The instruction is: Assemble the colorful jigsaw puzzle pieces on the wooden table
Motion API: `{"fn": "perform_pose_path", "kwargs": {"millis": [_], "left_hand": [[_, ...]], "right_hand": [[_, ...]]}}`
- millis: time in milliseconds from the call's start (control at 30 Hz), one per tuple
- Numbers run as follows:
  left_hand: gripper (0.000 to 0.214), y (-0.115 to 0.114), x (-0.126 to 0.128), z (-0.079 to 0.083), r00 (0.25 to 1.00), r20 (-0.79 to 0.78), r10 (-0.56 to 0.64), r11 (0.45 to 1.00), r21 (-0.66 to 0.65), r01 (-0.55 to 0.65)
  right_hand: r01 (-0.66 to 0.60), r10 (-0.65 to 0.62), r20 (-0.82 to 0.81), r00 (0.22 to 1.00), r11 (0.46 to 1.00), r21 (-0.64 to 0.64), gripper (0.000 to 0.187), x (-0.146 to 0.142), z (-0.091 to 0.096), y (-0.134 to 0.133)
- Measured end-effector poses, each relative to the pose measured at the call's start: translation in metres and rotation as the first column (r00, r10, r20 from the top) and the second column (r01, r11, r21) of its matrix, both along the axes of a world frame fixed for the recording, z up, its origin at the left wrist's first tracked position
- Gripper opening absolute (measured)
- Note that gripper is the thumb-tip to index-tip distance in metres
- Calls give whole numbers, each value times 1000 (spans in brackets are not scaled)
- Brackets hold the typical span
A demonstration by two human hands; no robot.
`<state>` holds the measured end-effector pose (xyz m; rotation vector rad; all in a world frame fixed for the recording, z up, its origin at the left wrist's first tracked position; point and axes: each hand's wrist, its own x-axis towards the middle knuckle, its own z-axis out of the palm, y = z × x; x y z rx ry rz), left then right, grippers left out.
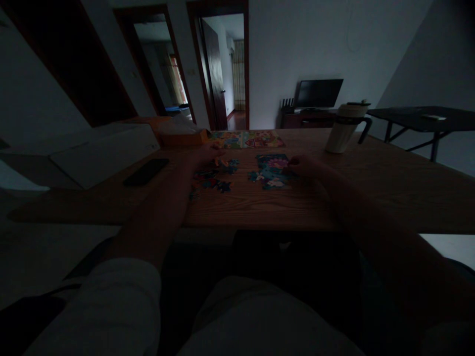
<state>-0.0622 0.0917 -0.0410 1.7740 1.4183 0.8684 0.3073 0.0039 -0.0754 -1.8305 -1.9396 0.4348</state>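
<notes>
A partly joined jigsaw puzzle (272,174) in teal, pink and white lies on the wooden table in front of me. My right hand (303,165) is at its right edge, fingers curled together against it; whatever is between the fingertips is too dark to make out. Loose jigsaw pieces (213,184), dark with orange and blue parts, lie spread to the left of the puzzle. Just beyond them my left hand (207,152) reaches over the table, its fingers stretched forward and apart from the puzzle. My left forearm hides some of the table beside the pieces.
Colourful picture sheets (245,140) lie at the table's far edge, beside an orange box (185,138) with white wrapping. A black phone (146,172) and a white box (106,153) are left. A lidded cream jug (345,128) with a black handle stands right.
</notes>
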Motion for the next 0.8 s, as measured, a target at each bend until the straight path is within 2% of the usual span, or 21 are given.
{"fn": "perform_pose_path", "kwargs": {"millis": [133,200,267,333,400,467,567,667,800], "left_hand": [[36,4,-6,1,992,-97,76,997,38,-72],[38,2,-6,4,985,-152,83,994,78,-72],[38,-2,-3,7,963,-263,59,982,186,-9],[38,-6,4,8,920,-391,13,941,317,121],[38,-10,12,8,880,-473,-50,894,372,250],[39,-11,19,6,857,-500,-122,878,349,329],[42,-15,26,5,839,-509,-194,895,258,363],[42,-22,29,9,822,-546,-164,913,232,336],[42,-29,32,13,831,-539,-139,917,246,314]], "right_hand": [[3,-3,2,1000,1000,-11,28,0,1,-1],[14,-14,13,1000,1000,1,26,-1,1,-1],[20,-20,19,1000,1000,10,25,-1,2,-1],[22,-22,24,999,1000,8,25,-2,2,-1],[11,-11,24,1000,1000,4,25,-1,2,-1],[18,-18,27,999,1000,4,25,0,1,1],[32,-32,49,998,999,-5,27,2,-2,5],[40,-40,54,998,999,-12,29,4,-4,9],[37,-37,29,999,999,-18,22,3,-4,9]]}}
